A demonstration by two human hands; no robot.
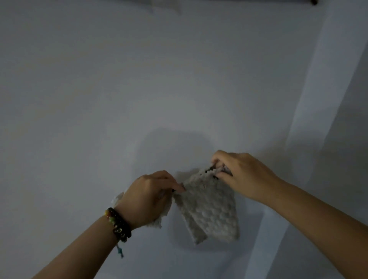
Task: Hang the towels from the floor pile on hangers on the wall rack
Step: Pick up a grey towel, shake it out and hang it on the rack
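A small light-grey textured towel (211,211) hangs folded in front of the white wall, low and centre in the head view. My left hand (151,197) pinches its upper left edge, and part of the cloth trails behind that hand. My right hand (237,175) grips the towel's upper right corner together with something dark, possibly a hanger part, mostly hidden by the fingers. The wall rack (258,1) shows only as a dark bar with a knob end along the top edge. The floor pile is out of view.
A plain white wall (139,89) fills the frame. A pale vertical strip, perhaps a wall corner or curtain (310,119), runs down the right side. A faint light shape (165,8) hangs below the bar at the top. A beaded bracelet circles my left wrist.
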